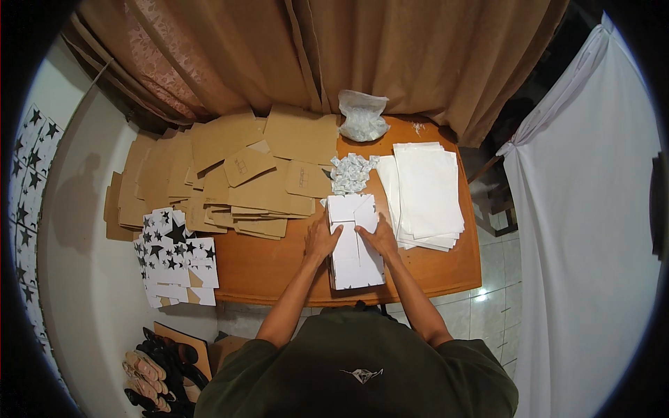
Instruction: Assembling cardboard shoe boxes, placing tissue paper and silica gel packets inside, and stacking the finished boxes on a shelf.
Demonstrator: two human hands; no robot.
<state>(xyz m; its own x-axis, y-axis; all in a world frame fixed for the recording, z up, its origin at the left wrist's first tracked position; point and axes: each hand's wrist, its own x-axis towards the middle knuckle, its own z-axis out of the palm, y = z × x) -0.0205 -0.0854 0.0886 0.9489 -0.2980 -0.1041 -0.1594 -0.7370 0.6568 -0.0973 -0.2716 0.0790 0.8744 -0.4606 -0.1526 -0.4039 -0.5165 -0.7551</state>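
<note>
A white cardboard box with folded flaps and a seam on top lies near the table's front edge. My left hand grips its left side, the thumb resting on the top face. On the opposite side, my right hand holds it the same way, thumb on top and fingers down along the side. The fingers below the box's edges are partly hidden. Just beyond the box is a heap of small white printed sachets.
Flat brown cardboard pieces cover the table's left side. Star-patterned white cardboard pieces overlap at its left front corner. A stack of white sheets lies right, a clear plastic bag at the back. Shoes stand lower left.
</note>
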